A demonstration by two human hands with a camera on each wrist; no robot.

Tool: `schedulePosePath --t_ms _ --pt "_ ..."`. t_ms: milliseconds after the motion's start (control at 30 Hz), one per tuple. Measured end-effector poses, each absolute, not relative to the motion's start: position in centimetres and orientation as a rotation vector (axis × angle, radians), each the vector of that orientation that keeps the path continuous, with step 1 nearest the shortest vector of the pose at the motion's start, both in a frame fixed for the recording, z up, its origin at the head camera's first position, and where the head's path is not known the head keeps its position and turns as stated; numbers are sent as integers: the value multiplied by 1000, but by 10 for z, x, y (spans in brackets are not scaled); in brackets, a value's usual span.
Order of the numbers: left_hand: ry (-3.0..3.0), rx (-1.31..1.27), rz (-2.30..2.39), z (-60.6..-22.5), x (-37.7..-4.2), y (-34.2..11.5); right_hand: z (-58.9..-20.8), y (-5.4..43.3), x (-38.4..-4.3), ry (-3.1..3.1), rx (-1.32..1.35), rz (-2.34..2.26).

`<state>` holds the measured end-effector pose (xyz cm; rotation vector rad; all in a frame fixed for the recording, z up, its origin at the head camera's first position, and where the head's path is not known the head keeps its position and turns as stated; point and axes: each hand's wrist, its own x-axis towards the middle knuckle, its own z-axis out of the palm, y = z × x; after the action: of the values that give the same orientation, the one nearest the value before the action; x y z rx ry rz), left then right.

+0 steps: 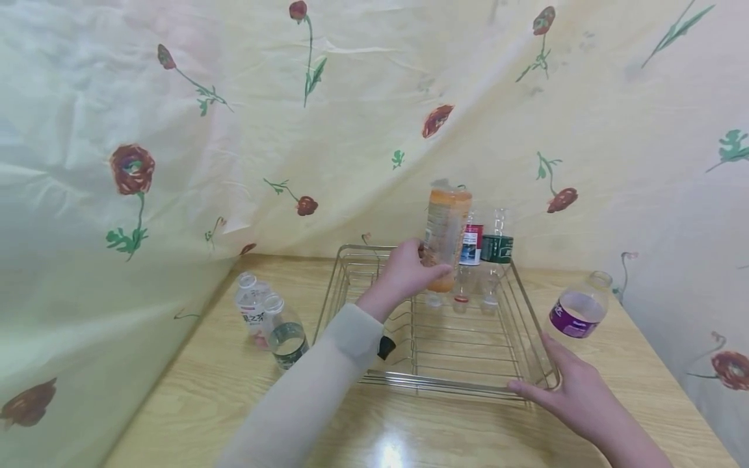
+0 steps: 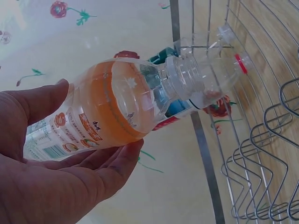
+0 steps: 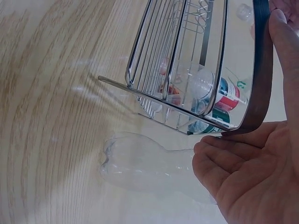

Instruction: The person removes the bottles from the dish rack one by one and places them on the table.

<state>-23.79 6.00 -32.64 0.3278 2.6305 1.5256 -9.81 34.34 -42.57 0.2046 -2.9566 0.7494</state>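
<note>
My left hand (image 1: 406, 270) grips a clear plastic bottle (image 1: 447, 224) with an orange label, held upside down over the back of a wire dish rack (image 1: 445, 383). In the left wrist view, thumb and fingers wrap the bottle's body, and its uncapped neck (image 2: 184, 79) points toward the rack wires. Beside it, a bottle with a red label (image 1: 473, 244) and one with a green label (image 1: 497, 249) stand neck-down in the rack. My right hand (image 1: 576, 387) holds the rack's near right corner, thumb on the front rim and fingers along the outer side.
On the wooden table left of the rack stand a bottle with a white label (image 1: 251, 302) and one with a dark green label (image 1: 288, 338). A purple-labelled bottle (image 1: 576, 315) stands to the right. Flowered cloth (image 1: 351, 130) hangs behind.
</note>
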Motion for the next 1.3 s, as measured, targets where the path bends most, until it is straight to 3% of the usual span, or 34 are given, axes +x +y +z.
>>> schedulePosePath --t_ms 1300 --pt "2626 528 1461 -319 -209 35 -426 343 -99 -2944 203 744"
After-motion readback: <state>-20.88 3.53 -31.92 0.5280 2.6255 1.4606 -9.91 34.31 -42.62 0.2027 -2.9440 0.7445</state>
